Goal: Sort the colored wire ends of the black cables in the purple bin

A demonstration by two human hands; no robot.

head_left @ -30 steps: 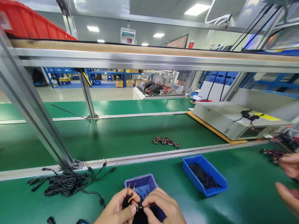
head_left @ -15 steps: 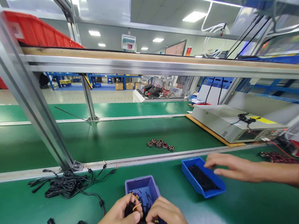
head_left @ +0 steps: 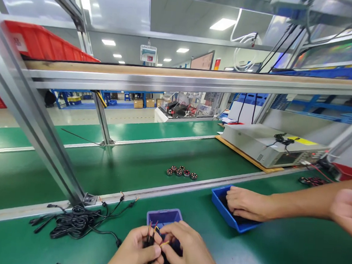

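Over a purple-blue bin [head_left: 163, 217], my left hand [head_left: 136, 247] is closed around a few black cables [head_left: 146, 247]. Their bare ends, with red and yellow wires [head_left: 156, 227], stick up above the fingers. From the other side, my right hand [head_left: 191, 250] bends its fingers onto the wires, with a yellow wire end at its thumb and fingertips. Both hands hide most of the bin's inside. To the left lies a bundle of black cables [head_left: 75, 223], with orange-tipped leads reaching toward the metal rail.
A co-worker's hand [head_left: 246, 204] reaches into a blue tray [head_left: 238, 226]; their other hand [head_left: 348, 210] is at the right edge. Several small round motor parts [head_left: 179, 172] lie beyond the rail. A grey instrument [head_left: 269, 145] stands at the right. A metal post [head_left: 42, 129] rises at left.
My right hand has risen from inside the bin to the wire ends at my left hand. The co-worker's hand has gone down into the blue tray, and their other hand now shows.
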